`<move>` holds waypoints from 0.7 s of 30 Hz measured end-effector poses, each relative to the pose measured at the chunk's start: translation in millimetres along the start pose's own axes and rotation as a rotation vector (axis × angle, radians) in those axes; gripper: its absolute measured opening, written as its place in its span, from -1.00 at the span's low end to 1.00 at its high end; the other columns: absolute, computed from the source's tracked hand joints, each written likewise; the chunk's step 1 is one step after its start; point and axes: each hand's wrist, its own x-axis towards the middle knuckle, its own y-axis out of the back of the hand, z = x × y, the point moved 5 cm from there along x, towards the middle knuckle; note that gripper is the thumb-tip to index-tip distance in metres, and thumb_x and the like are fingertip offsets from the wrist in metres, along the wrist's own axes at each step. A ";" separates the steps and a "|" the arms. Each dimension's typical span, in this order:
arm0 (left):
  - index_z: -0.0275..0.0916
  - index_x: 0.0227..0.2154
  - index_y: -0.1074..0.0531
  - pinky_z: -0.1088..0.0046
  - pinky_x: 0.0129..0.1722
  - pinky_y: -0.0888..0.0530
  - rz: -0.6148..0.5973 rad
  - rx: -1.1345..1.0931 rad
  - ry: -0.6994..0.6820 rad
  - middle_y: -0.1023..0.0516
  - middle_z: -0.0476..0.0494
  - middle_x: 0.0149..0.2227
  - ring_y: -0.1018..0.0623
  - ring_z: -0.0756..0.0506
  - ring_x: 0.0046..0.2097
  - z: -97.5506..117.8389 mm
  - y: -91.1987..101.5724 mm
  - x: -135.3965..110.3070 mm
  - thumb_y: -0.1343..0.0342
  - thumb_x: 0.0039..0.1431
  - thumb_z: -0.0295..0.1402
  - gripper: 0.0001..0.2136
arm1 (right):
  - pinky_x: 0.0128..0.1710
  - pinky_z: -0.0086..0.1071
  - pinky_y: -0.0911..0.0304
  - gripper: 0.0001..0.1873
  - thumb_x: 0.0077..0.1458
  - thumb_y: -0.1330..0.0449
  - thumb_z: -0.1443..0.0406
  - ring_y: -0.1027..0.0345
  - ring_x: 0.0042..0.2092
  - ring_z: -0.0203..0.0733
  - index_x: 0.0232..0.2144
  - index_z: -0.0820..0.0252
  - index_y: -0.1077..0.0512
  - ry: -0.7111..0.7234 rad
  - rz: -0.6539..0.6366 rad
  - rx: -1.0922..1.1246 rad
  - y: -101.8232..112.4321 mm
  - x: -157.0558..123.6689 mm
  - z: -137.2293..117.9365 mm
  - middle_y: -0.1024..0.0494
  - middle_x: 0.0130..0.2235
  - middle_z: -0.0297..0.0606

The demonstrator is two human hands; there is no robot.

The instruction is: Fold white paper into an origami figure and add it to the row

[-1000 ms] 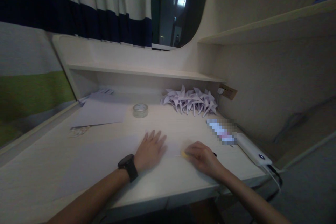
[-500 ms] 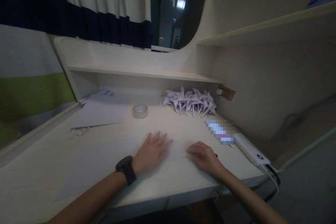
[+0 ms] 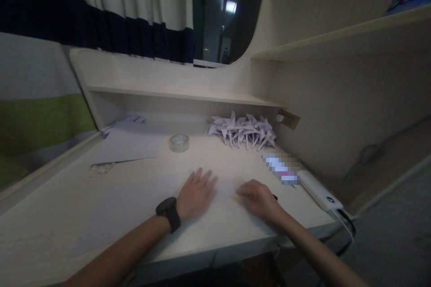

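My left hand, with a dark watch on its wrist, lies flat with fingers spread on a white paper piece. My right hand is closed in a pinch at that paper's right side. It grips a slim tool; a yellowish tip shows in front of the fingers and a dark end behind the hand. Its exact kind is hidden by the fingers and blur. A larger white paper sheet lies flat to the left, beside and partly behind my left forearm.
Further back are a clear tape roll, a paper stack and a heap of folded paper pinwheels. To the right lie a blurred-out phone and a white power bank with cables. A low shelf spans the desk's back.
My right hand and the slim tool have shifted slightly left. The left hand stays spread on the paper, its forearm a little further right. The view has moved slightly.
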 end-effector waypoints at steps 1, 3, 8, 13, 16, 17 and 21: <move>-0.10 0.26 -0.15 -0.04 0.22 -0.03 -0.007 0.003 -0.002 -0.11 -0.17 0.32 -0.03 -0.39 0.32 -0.4 -0.3 0.9 0.36 0.36 -0.09 -0.50 | -0.21 -0.28 -0.31 -0.87 0.14 -0.20 0.27 -0.43 -0.24 -0.13 -0.33 0.13 -0.56 0.003 0.005 -0.004 -1.5 0.4 1.0 -0.62 -0.30 -0.23; -0.10 0.26 -0.14 -0.03 0.21 -0.05 -0.018 0.007 -0.006 -0.10 -0.19 0.32 -0.04 -0.40 0.32 -1.3 -0.6 1.7 0.35 0.36 -0.08 -0.49 | -0.20 -0.28 -0.31 -0.86 0.14 -0.20 0.27 -0.43 -0.24 -0.13 -0.32 0.12 -0.57 0.006 0.017 -0.007 -4.6 -0.7 2.7 -0.62 -0.29 -0.22; -0.08 0.27 -0.14 0.00 0.22 -0.07 -0.014 0.008 -0.008 -0.11 -0.18 0.32 -0.04 -0.40 0.32 -3.5 1.7 -0.4 0.34 0.33 0.00 -0.46 | -0.18 -0.28 -0.34 -0.83 0.15 -0.18 0.28 -0.44 -0.19 -0.12 -0.26 0.12 -0.58 0.036 0.050 0.022 -9.9 -9.0 5.3 -0.62 -0.24 -0.18; -0.07 0.26 -0.16 -0.02 0.20 -0.08 -0.032 -0.015 -0.028 -0.12 -0.19 0.31 -0.04 -0.41 0.32 -4.8 7.0 -0.4 0.35 0.31 0.05 -0.42 | -0.15 -0.27 -0.35 -0.82 0.16 -0.18 0.28 -0.43 -0.17 -0.13 -0.23 0.09 -0.58 0.080 0.058 0.016 -10.1 -8.8 6.1 -0.61 -0.21 -0.19; -0.06 0.25 -0.17 -0.03 0.19 -0.10 -0.046 -0.011 -0.043 -0.13 -0.19 0.31 -0.05 -0.41 0.32 -5.7 8.8 0.8 0.35 0.30 0.06 -0.42 | -0.13 -0.27 -0.35 -0.82 0.17 -0.19 0.28 -0.43 -0.16 -0.13 -0.22 0.08 -0.58 0.075 0.042 0.023 -9.8 -3.9 5.0 -0.61 -0.20 -0.19; -0.05 0.25 -0.16 -0.02 0.20 -0.09 -0.049 -0.010 -0.049 -0.13 -0.19 0.31 -0.04 -0.40 0.32 -5.9 8.7 1.0 0.35 0.30 0.06 -0.43 | -0.13 -0.27 -0.35 -0.82 0.17 -0.18 0.28 -0.43 -0.16 -0.13 -0.22 0.07 -0.58 0.072 0.040 0.026 -10.0 -2.4 4.5 -0.61 -0.20 -0.19; -0.05 0.27 -0.11 -0.02 0.25 0.03 -0.053 -0.033 -0.073 -0.08 -0.16 0.33 -0.02 -0.33 0.34 -6.7 5.3 0.9 0.35 0.32 0.04 -0.44 | -0.14 -0.26 -0.36 -0.82 0.14 -0.20 0.32 -0.45 -0.17 -0.12 -0.22 0.06 -0.59 0.065 0.064 0.035 -13.3 0.6 3.4 -0.62 -0.20 -0.20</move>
